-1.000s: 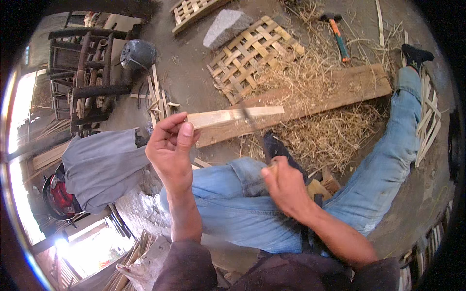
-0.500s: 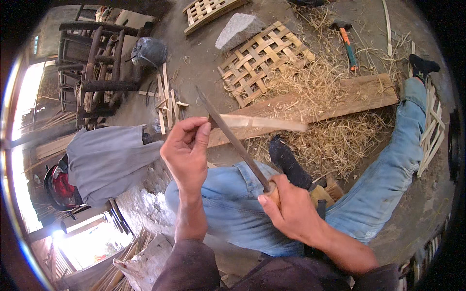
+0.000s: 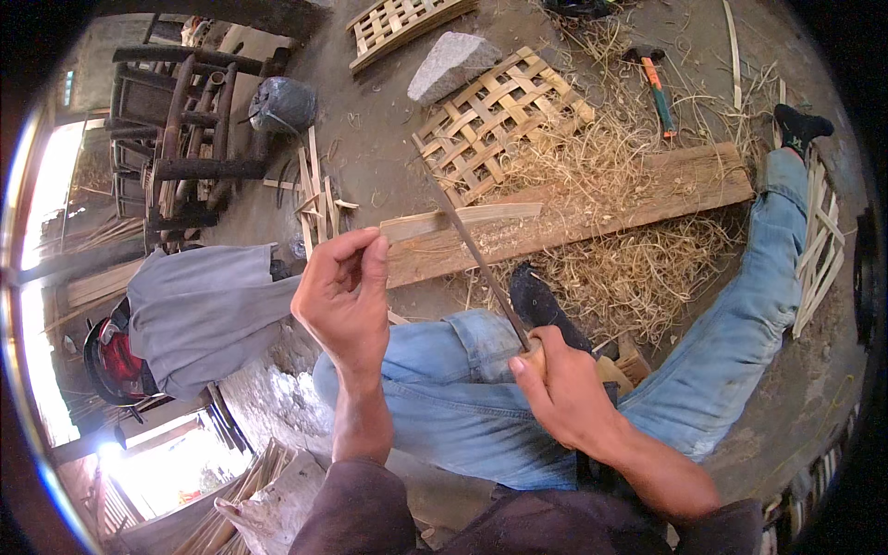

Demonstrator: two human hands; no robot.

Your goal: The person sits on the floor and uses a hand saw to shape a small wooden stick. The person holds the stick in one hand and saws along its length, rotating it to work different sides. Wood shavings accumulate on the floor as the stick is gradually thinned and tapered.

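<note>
Between the thumb and fingers of my left hand [image 3: 344, 291] I pinch one end of a pale bamboo strip [image 3: 495, 213], which stretches out to the right. My right hand [image 3: 569, 388] is wrapped round the wooden handle of a long, narrow knife [image 3: 486, 270]. Its dark blade slants up and to the left, crossing the strip near its middle. Whether the edge bites into the strip cannot be made out. Below both lies a thick wooden plank [image 3: 684, 190], angled across the floor in front of my legs and littered with shavings.
Curly shavings [image 3: 647, 277] heap around the plank. Beyond it lie a woven bamboo panel [image 3: 504, 120], a grey stone block [image 3: 453, 67] and a hammer [image 3: 659, 92]. Bamboo chairs [image 3: 190, 120] stand at the left, near a grey cloth [image 3: 199, 310]. Split strips [image 3: 819, 245] rest beside my right leg.
The knife has shifted right along the strip, from close to my left fingers to near its middle. My left hand has moved slightly left with the strip.
</note>
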